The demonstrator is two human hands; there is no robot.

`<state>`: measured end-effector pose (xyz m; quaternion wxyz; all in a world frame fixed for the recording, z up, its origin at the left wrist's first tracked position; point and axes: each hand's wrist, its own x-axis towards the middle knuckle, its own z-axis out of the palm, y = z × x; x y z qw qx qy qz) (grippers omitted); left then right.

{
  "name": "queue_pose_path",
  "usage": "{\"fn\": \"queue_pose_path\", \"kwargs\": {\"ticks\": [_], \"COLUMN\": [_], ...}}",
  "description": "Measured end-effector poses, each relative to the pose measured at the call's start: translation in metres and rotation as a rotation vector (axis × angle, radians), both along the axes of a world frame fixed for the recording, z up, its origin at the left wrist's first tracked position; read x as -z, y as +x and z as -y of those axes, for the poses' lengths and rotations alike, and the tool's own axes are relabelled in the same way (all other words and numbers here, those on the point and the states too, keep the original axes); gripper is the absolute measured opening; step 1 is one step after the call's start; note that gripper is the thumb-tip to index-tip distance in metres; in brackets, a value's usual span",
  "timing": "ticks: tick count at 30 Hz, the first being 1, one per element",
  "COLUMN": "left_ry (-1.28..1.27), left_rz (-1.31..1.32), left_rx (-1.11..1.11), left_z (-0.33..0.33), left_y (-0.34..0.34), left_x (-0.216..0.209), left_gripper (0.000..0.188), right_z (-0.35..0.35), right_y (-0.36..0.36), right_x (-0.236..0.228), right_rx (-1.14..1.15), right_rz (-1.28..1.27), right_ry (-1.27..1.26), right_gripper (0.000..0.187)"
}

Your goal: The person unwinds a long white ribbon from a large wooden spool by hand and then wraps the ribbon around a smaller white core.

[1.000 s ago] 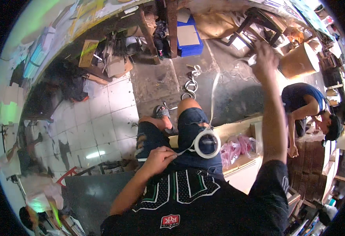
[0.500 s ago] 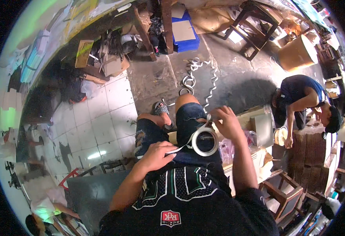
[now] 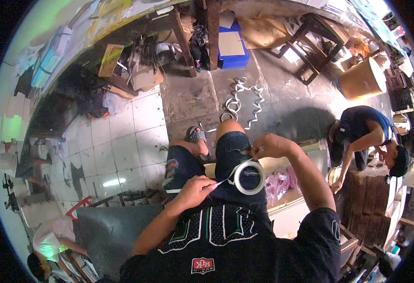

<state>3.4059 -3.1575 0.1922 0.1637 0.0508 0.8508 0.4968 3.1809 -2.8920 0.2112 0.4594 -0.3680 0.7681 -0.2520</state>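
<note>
Over the lap, two hands [image 3: 195,187] [image 3: 268,145] stretch one tape roll [image 3: 249,177].

The person wears a black short-sleeved shirt [image 3: 225,245] with white dotted lettering. Dark ripped denim shorts [image 3: 207,162]. A patterned sandal [image 3: 196,135] on one foot.

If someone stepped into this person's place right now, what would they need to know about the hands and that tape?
Left hand: pinches the free end of the tape strip, pulled out to the left of the roll.
Right hand: sits at the top edge of the white tape roll, above the lap; exact grip unclear.
Done: a short strip is pulled off the roll.
Left: the strip is uncut and joined to the roll.
Nearby: loose white strips lie on the floor ahead; another person bends over at the right.
</note>
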Motion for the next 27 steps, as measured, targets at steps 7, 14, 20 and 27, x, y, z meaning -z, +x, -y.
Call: {"fn": "queue_pose_path", "kwargs": {"ticks": [7,14,20,27], "left_ry": [-0.044,0.244,0.211,0.164], "left_rz": [-0.031,0.276,0.302,0.282], "left_rx": [-0.028,-0.16,-0.146,-0.195], "left_z": [-0.007,-0.001,-0.001,0.0], "left_y": [-0.011,-0.018,-0.023,-0.023], "left_x": [0.01,0.028,0.026,0.016], "left_gripper": [0.022,0.024,0.024,0.026], "right_z": [0.012,0.05,0.015,0.032], "right_y": [-0.03,-0.045,-0.038,0.097], "right_x": [0.017,0.044,0.081,-0.032], "right_rx": [0.339,0.494,0.664,0.262], "right_rz": [0.163,-0.118,-0.709,-0.642], "right_ry": [-0.245,-0.064,0.084,0.413], "right_gripper": [0.027,0.043,0.056,0.066]}}
